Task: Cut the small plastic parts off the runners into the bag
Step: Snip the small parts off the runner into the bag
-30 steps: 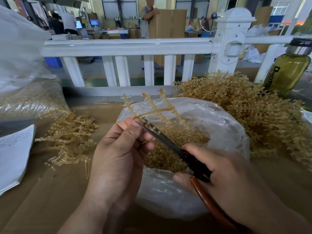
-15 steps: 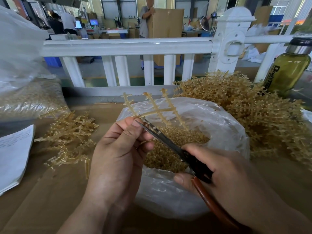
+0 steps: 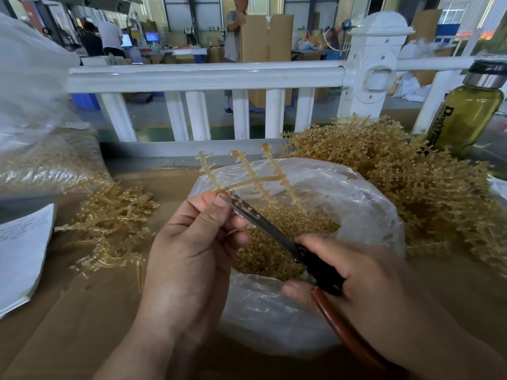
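The lower end of the held runner (image 3: 255, 185) is hidden behind the fingertips of the left hand (image 3: 192, 250); the handles of the scissors (image 3: 263, 223) are largely covered by the right hand (image 3: 365, 286), and it cannot be told whether the blades are parted or together; a bottle (image 3: 466, 116) of yellow-green liquid at the far right and a large plastic sack (image 3: 41, 160) at the far left are cut off by the frame edges. An open clear bag (image 3: 356, 204) is set on the brown table (image 3: 68, 325) between the hands, and a heap of small tan parts (image 3: 274, 250) is seen in it; the sack is seen to hold tan pieces too blurred to be made out. A big pile of runners (image 3: 411, 187) lies right of the bag, touching it; a smaller pile (image 3: 109, 215) lies left of it, beside white paper (image 3: 19, 256). The runner is pinched by the curled left thumb and fingers above the bag's far-left rim, its branches fanned up and away; the scissors are gripped by the curled right fingers, the blade tip lying against the left thumb at the runner's stem.
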A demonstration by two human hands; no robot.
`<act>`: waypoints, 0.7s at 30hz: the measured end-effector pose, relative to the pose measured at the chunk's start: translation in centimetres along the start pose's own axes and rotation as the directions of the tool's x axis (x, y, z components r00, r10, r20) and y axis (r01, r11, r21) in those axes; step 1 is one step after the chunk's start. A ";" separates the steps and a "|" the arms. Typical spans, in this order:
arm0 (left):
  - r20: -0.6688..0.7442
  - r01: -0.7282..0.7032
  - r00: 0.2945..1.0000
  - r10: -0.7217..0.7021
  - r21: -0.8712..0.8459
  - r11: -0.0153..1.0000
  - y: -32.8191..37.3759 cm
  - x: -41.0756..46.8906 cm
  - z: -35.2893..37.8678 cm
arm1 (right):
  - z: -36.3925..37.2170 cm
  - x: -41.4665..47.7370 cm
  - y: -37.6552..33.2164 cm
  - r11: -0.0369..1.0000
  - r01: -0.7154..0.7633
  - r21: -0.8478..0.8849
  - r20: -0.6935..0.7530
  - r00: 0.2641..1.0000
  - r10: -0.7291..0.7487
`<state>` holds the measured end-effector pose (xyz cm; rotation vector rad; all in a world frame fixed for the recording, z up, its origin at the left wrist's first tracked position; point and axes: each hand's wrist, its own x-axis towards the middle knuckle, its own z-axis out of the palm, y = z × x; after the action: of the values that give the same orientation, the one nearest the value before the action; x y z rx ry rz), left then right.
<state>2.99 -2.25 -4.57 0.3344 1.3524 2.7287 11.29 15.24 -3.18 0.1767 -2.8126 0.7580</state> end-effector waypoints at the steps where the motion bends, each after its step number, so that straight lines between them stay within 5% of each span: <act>1: 0.002 0.001 1.000 -0.001 0.000 1.000 0.0 0.0 0.0 | 0.0 0.0 0.0 1.000 -0.002 0.002 -0.006 1.000 0.002; 21: 0.011 -0.005 1.000 0.005 -0.027 1.000 0.0 0.0 0.0 | 0.4 0.1 -0.2 0.999 0.042 0.020 -0.037 0.998 -0.041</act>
<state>2.99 -2.27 -4.54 0.3515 1.3126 2.7423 11.17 14.87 -3.37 0.2223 -2.7588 0.7732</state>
